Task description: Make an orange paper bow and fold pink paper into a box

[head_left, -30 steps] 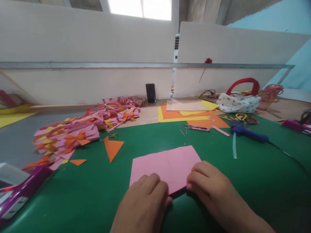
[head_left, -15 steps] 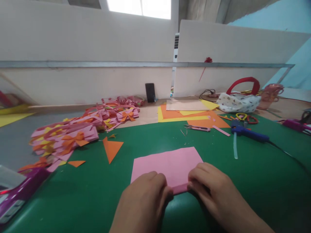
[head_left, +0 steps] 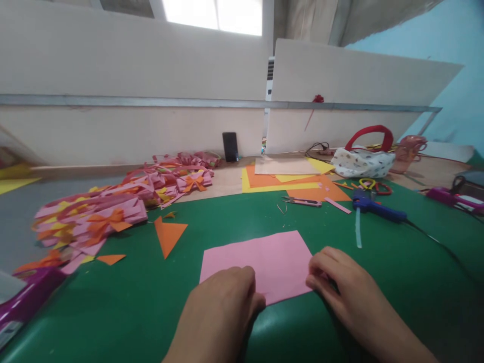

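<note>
A pink craft sheet [head_left: 260, 259] lies on the green table top in front of me; its material, felt or foam, I cannot tell. My left hand [head_left: 230, 297] is closed on the sheet's near edge, thumb below and fingers curled over, covering the lower left corner. At the right end, my right hand [head_left: 333, 272] pinches the sheet close to its near right corner. Beyond the sheet are thread snips [head_left: 302, 201], a pink strip [head_left: 338, 205] and a blue glue gun [head_left: 380, 207] with a pale glue stick under its nozzle.
Pink bags with orange and yellow bows [head_left: 117, 217] are heaped at the left. Orange offcuts [head_left: 172, 237] lie beside them. A purple device [head_left: 32, 297] sits at the left edge. Behind are coloured sheets [head_left: 264, 186], a phone [head_left: 230, 147], a red-handled bag [head_left: 363, 162] and a pink jug [head_left: 407, 156].
My right hand has slid right along the near edge to the sheet's corner. The raised fold at that edge now lies flat. My left hand stays nearly in place.
</note>
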Available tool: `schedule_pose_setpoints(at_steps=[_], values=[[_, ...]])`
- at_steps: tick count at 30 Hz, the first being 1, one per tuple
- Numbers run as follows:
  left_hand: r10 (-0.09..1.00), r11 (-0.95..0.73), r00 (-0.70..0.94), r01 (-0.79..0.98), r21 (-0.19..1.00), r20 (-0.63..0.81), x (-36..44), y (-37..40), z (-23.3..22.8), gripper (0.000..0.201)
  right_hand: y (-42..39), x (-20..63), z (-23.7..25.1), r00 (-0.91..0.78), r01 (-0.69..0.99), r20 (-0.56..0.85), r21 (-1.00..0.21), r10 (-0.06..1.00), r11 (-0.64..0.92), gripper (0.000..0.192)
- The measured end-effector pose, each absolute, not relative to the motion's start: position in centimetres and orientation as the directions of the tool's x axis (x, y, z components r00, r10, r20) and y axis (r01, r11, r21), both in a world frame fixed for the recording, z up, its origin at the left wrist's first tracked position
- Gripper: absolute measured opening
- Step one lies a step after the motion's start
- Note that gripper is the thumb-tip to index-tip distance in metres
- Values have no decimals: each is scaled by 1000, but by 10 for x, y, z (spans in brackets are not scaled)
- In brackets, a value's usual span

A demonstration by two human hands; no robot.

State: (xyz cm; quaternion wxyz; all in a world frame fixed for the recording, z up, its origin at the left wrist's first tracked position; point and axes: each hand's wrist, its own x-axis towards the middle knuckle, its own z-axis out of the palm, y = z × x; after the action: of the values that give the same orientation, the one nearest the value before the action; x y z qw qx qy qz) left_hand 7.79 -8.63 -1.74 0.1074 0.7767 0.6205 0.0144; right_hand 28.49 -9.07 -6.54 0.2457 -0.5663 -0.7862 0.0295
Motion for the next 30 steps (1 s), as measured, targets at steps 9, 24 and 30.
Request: schedule_pose_setpoints(at_steps=[9, 24, 30], values=[[958, -242, 269, 943, 227, -97, 78, -85, -15, 17, -105, 303, -59, -312, 879, 698, -46, 644, 475, 13], [984, -180, 177, 974, 136, 30, 70, -99, -24, 31, -115, 262, -66, -383, 728, 699, -174, 604, 663, 14], [991, -129, 125, 988, 81, 54, 47, -104, -31, 33, -113, 263, -69, -386, 732, 687, -179, 616, 658, 14]])
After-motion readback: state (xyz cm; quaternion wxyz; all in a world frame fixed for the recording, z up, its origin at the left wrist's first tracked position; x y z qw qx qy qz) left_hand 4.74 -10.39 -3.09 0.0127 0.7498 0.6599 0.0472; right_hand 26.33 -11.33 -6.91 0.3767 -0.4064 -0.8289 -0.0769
